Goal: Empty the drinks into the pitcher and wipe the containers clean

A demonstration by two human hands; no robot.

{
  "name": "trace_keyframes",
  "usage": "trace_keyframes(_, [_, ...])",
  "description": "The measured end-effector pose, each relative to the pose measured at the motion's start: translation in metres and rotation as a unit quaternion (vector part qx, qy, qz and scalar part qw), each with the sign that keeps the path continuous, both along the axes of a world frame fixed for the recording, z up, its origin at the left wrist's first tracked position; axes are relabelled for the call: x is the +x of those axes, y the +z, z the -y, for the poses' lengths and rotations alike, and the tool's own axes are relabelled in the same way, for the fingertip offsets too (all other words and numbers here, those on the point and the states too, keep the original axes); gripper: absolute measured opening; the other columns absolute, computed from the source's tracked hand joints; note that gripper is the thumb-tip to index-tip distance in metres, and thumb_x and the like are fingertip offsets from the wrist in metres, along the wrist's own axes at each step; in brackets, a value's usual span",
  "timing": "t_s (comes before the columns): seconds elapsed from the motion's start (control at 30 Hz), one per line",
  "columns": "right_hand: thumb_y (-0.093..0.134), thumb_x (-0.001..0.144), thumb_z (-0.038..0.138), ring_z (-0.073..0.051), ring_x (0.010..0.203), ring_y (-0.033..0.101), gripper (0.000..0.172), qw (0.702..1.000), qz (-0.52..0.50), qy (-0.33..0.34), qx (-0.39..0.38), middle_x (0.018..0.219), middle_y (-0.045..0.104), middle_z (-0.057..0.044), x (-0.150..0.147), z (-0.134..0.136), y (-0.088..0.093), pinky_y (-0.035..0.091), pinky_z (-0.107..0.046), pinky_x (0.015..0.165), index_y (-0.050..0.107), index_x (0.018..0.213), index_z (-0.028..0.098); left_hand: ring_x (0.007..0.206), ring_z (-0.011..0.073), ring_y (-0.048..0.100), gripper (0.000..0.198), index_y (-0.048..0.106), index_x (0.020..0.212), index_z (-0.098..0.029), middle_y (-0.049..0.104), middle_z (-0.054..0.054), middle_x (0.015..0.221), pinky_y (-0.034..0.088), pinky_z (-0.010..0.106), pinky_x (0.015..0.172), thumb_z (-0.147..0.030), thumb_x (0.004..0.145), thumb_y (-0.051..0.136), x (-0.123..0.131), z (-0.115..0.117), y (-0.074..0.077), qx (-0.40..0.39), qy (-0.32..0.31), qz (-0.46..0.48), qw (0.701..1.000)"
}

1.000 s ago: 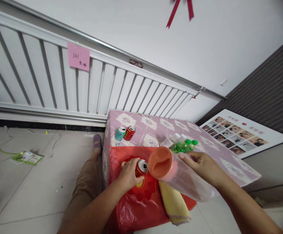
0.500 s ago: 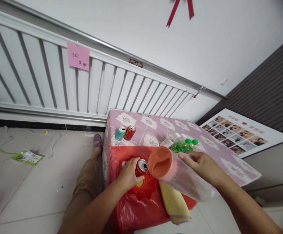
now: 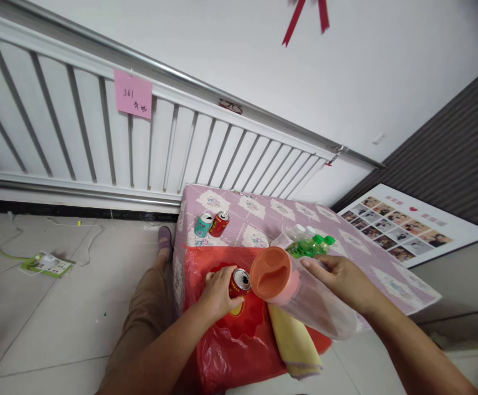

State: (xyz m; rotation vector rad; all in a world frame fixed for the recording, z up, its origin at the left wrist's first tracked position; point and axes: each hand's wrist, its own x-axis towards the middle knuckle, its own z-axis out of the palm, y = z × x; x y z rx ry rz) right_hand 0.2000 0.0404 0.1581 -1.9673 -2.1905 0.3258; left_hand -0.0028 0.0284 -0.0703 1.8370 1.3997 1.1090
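My left hand [image 3: 219, 295] is wrapped round a red drink can [image 3: 240, 281], whose opened top faces up. In my right hand [image 3: 341, 280] is a clear plastic pitcher [image 3: 325, 312] with an orange lid [image 3: 272, 274]. The pitcher is tilted, its lid end right beside the can's rim; whether they touch I cannot tell. Beneath the can lies a red plastic sheet [image 3: 231, 356] over the near end of the table. A folded yellow cloth [image 3: 294, 343] hangs over the table's front edge, below the pitcher.
A teal can [image 3: 203, 225] and another red can [image 3: 220, 224] stand together at the back left. Several green-capped bottles [image 3: 311, 244] are grouped behind the pitcher on the patterned tablecloth [image 3: 280, 208]. A white radiator [image 3: 222, 153] runs behind; a power strip [image 3: 47, 264] lies on the floor.
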Motion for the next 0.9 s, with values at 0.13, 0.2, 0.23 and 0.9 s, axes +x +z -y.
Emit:
trace_keyframes(0.13, [0.045, 0.08, 0.064, -0.013, 0.05, 0.04, 0.051, 1.0, 0.002, 0.009, 0.01, 0.052, 0.041, 0.003, -0.0009, 0.0009, 0.0013, 0.032, -0.027, 0.047, 0.049, 0.053, 0.021, 0.116, 0.0326, 0.056, 0.073, 0.045, 0.129, -0.023, 0.06, 0.01, 0.129, 0.035, 0.052, 0.1, -0.024, 0.064, 0.078, 0.0001, 0.0002, 0.0004, 0.0, 0.0, -0.001, 1.0])
trace_keyframes(0.2, [0.045, 0.08, 0.064, -0.013, 0.05, 0.041, 0.05, 1.0, -0.001, 0.008, 0.012, 0.051, 0.041, 0.003, -0.001, 0.0009, 0.0013, 0.032, -0.027, 0.047, 0.049, 0.052, 0.021, 0.115, 0.0327, 0.056, 0.074, 0.045, 0.129, -0.023, 0.06, 0.01, 0.129, 0.035, 0.052, 0.1, -0.024, 0.063, 0.079, 0.0003, 0.0002, 0.0, -0.001, 0.0, -0.001, 1.0])
trace_keyframes(0.23, [0.045, 0.08, 0.063, -0.013, 0.05, 0.041, 0.05, 1.0, -0.003, 0.006, 0.01, 0.051, 0.041, 0.003, -0.0008, 0.0009, 0.001, 0.032, -0.027, 0.047, 0.049, 0.053, 0.021, 0.116, 0.0328, 0.056, 0.074, 0.045, 0.129, -0.023, 0.06, 0.01, 0.129, 0.035, 0.053, 0.1, -0.024, 0.063, 0.079, 0.0004, 0.0001, -0.0003, -0.001, 0.0, -0.001, 1.0])
trace_keyframes(0.9, [0.048, 0.079, 0.062, -0.014, 0.05, 0.04, 0.049, 1.0, -0.019, 0.009, 0.011, 0.05, 0.041, 0.003, -0.0014, 0.0001, 0.0009, 0.031, -0.028, 0.047, 0.048, 0.052, 0.022, 0.116, 0.032, 0.055, 0.073, 0.045, 0.129, -0.023, 0.06, 0.01, 0.129, 0.035, 0.051, 0.1, -0.024, 0.064, 0.078, -0.0004, 0.0013, 0.0013, -0.002, 0.0, -0.003, 1.0])
